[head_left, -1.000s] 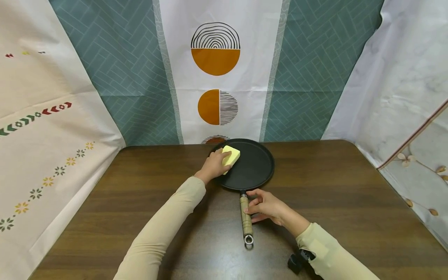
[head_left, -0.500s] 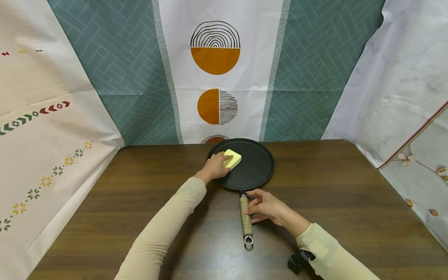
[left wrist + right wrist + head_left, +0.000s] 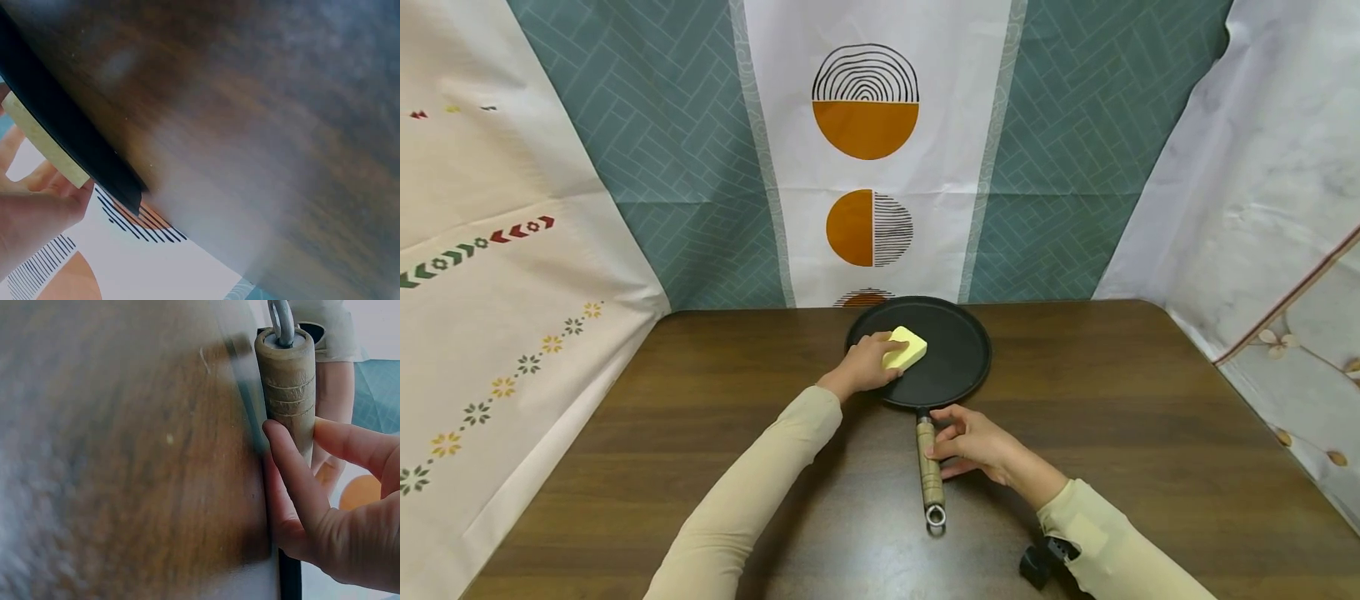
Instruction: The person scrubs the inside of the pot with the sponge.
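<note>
A round black flat pan [image 3: 955,350] lies on the table, its wooden handle [image 3: 929,471] pointing toward me and ending in a metal ring. My left hand [image 3: 867,362] grips a pale yellow sponge [image 3: 913,348] against the left part of the pan's surface. In the left wrist view the sponge [image 3: 45,140] sits flat on the pan [image 3: 69,119] between thumb and fingers. My right hand [image 3: 973,446] holds the upper part of the handle from the right. The right wrist view shows the thumb and fingers of that hand [image 3: 337,506] on either side of the handle [image 3: 287,387].
The brown wooden table [image 3: 715,433] reaches to a patterned cloth [image 3: 692,167] hanging behind it. Pale cloths hang at the left and right sides. A black device [image 3: 1047,560] is strapped at my right wrist.
My left hand has slid the sponge a little toward me and to the right across the pan. The right hand and the pan have stayed in place.
</note>
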Tool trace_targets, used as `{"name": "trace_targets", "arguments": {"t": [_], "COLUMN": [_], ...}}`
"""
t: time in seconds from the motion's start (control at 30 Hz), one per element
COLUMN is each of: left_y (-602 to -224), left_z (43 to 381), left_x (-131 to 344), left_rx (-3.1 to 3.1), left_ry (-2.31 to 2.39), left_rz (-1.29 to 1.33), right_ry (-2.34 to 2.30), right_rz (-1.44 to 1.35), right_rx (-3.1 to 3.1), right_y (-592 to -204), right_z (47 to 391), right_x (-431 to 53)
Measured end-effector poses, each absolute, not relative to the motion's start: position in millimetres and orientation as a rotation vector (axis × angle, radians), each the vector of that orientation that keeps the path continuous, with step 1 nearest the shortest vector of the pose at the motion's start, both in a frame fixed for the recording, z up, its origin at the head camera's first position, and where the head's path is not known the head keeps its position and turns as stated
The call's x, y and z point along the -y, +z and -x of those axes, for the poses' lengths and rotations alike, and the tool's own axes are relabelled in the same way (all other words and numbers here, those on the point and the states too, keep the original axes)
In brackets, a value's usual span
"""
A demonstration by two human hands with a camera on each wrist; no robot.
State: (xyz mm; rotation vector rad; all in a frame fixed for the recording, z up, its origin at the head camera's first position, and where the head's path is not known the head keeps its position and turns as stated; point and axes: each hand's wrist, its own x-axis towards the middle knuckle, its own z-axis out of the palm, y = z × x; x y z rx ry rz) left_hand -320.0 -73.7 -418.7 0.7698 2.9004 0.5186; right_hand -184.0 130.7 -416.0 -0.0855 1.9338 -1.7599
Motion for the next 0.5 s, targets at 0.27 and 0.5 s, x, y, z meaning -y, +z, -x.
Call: {"name": "trace_targets", "arguments": {"t": [0.27,0.5], "left_y": [-423,-421], "left_z": [311,301], "left_x": [74,68], "left_rx": [-2.86,-2.819], "left_ry": [0.514,0.492], "left_rz": [-0.876,-0.947], "right_ry": [-1.772,-1.751], "right_rz": [0.084,0.082], "right_rx": [-1.918,-1.932], "right_y": [-418,-417], "right_z": [183,185], "right_x": [-130,-130]}}
